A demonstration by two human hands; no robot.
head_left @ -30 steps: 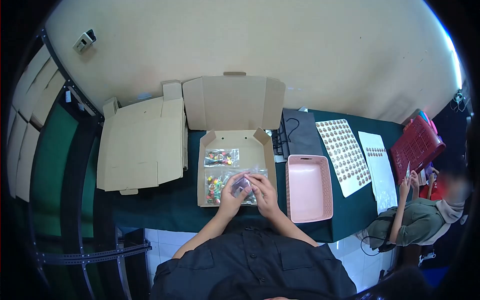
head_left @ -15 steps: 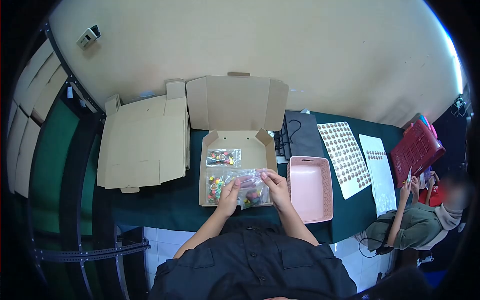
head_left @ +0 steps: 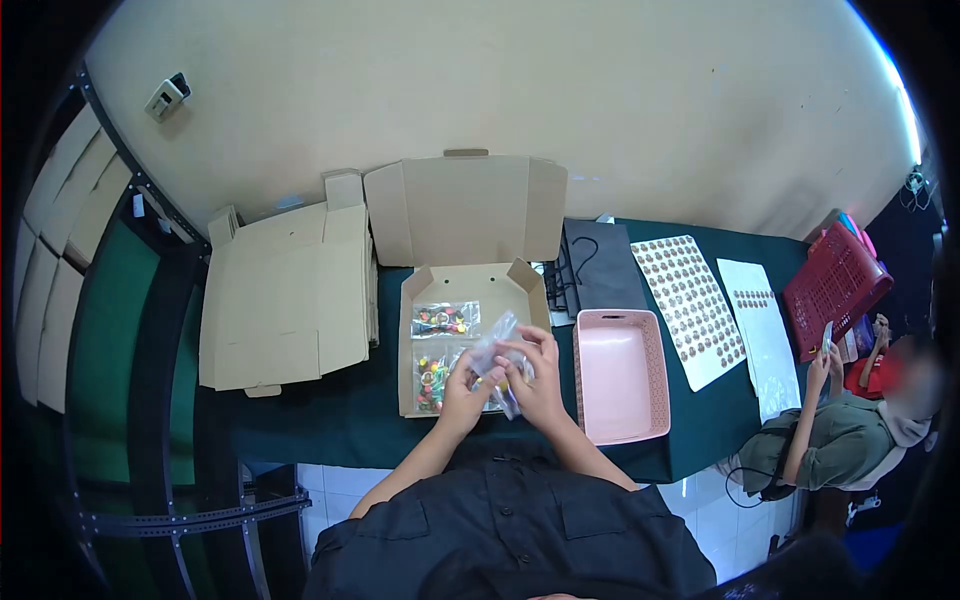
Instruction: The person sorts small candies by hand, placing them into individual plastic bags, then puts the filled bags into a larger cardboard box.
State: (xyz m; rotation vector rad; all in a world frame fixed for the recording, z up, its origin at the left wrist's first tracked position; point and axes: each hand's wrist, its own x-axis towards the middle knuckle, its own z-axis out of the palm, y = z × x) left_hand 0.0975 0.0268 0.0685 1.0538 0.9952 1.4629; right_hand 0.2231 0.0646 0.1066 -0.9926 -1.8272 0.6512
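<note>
My left hand [head_left: 466, 393] and my right hand [head_left: 538, 382] meet over the front of an open cardboard box [head_left: 505, 289], both gripping a clear plastic bag [head_left: 495, 343]. The bag is bunched up between them, and its lower part hangs below my fingers. Small colourful pieces show through the plastic. Inside the box, a flat bag of colourful pieces [head_left: 446, 320] lies at the back left, and another bag [head_left: 431, 377] lies in front of it, partly covered by my left hand.
Flattened cardboard boxes [head_left: 285, 290] are stacked on the left. Right of the box are a pink basket [head_left: 622, 375], a black paper bag [head_left: 603, 265], sticker sheets [head_left: 688, 310] and a red basket [head_left: 835, 285]. Another person [head_left: 850, 440] stands at the far right, hands raised.
The clear bag, spread out between my hands before, is now bunched and tilted upward. My right hand has moved left and down, closer to my left hand.
</note>
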